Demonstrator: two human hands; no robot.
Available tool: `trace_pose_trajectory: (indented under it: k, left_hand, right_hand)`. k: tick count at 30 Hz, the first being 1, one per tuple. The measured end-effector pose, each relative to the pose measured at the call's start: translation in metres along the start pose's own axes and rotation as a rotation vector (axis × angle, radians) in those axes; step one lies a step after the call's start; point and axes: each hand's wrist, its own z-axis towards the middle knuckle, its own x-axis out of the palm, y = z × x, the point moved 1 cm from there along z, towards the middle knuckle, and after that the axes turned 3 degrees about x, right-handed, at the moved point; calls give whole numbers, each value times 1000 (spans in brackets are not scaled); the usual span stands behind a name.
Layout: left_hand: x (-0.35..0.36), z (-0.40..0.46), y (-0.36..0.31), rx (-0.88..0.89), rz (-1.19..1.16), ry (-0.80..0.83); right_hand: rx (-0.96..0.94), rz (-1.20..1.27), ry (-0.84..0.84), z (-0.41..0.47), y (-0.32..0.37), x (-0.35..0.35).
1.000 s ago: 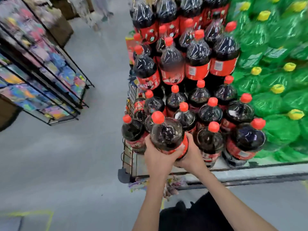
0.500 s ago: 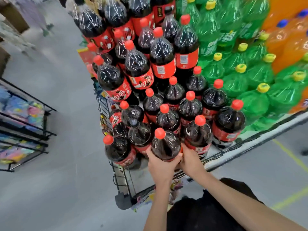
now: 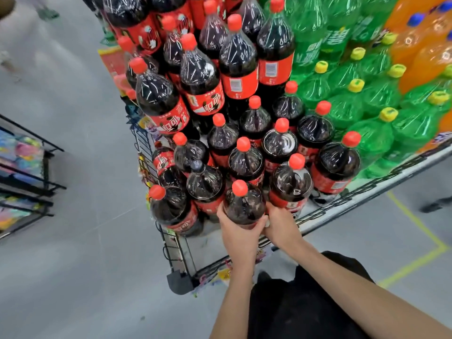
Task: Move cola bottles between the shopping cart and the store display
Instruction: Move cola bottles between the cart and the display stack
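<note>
A large cola bottle (image 3: pixel 244 204) with a red cap stands upright at the front edge of the wire display shelf (image 3: pixel 347 211). My left hand (image 3: pixel 238 233) wraps its left side and my right hand (image 3: pixel 281 226) presses its right side. Several more cola bottles (image 3: pixel 247 157) stand packed behind it, and a higher tier of cola bottles (image 3: pixel 203 79) rises further back. The held bottle's label and base are hidden by my hands. No shopping cart is visible.
Green soda bottles (image 3: pixel 367 99) and orange soda bottles (image 3: pixel 420 45) fill the display to the right. A black wire rack (image 3: pixel 29 177) with colourful goods stands at left across the grey floor aisle (image 3: pixel 73 265). Yellow floor lines (image 3: pixel 420 250) run at right.
The bottle in both hands has sunk down among the front-row bottles on the shelf. My view has swung right, showing more green and orange bottles.
</note>
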Motion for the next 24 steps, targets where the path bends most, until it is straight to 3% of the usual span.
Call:
trace_pose_trajectory:
  k: [6,12,24]
  left_hand:
    - [-2,-18,7,-140,-147,-6]
    - [4,-49,12,-348,-291,-168]
    - [106,-105,-47,-316,-374,260]
  right_hand:
    - [-30,37,-25,-9,-17,-12]
    - [53,259,-321,-33,-38,-25]
    - [266,840,-596,-93,-124,-117]
